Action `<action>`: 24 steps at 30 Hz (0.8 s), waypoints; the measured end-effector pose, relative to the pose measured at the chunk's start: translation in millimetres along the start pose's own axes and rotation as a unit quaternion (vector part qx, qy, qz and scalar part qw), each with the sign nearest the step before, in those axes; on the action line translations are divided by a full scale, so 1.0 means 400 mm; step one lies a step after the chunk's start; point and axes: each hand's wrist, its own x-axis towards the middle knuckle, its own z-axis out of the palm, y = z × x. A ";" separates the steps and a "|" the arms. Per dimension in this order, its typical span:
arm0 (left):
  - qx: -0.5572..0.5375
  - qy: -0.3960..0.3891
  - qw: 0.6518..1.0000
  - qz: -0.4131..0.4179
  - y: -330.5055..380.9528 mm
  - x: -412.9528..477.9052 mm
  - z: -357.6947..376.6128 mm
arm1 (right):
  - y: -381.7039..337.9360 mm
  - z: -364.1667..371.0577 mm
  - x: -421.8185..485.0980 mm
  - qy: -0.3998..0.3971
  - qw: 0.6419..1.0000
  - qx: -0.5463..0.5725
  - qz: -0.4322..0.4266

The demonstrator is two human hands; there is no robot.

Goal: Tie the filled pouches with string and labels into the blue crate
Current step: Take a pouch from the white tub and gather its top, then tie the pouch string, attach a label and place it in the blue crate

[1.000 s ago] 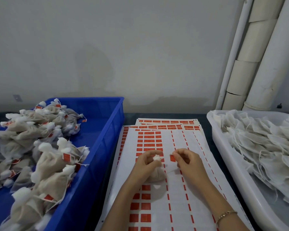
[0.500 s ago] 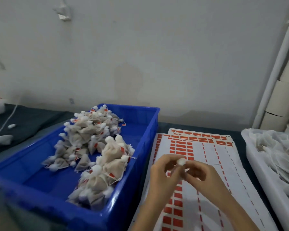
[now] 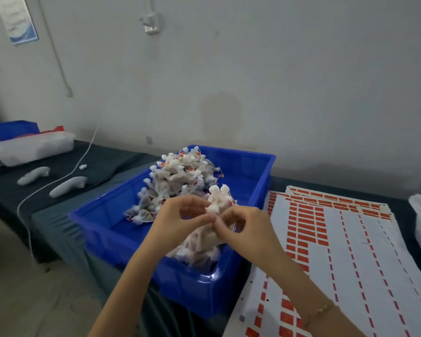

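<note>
Since left hand (image 3: 180, 216) and right hand (image 3: 249, 231) pinch the pouch (image 3: 212, 209) by its neck over the blue crate (image 3: 204, 288), centre frame, release should drop it straight in.

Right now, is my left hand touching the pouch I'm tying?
Touching. The head view shows the left hand pinching the pouch at its white gathered top, fingers against it with no gap, above the blue crate.

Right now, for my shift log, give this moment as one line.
left hand: pinches pouch | right hand: pinches pouch | where: above blue crate | crate: tied pouches piled
</note>
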 end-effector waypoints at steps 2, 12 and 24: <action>0.018 -0.006 0.999 -0.027 -0.030 0.015 -0.011 | 0.010 0.023 0.020 -0.001 0.999 -0.052 0.016; 0.324 0.002 0.946 -0.012 0.009 0.022 0.072 | 0.022 0.022 -0.016 0.039 0.991 -0.126 -0.002; 0.082 -0.189 0.962 0.181 0.293 -0.040 0.574 | 0.102 -0.428 -0.378 0.184 0.956 -0.155 0.169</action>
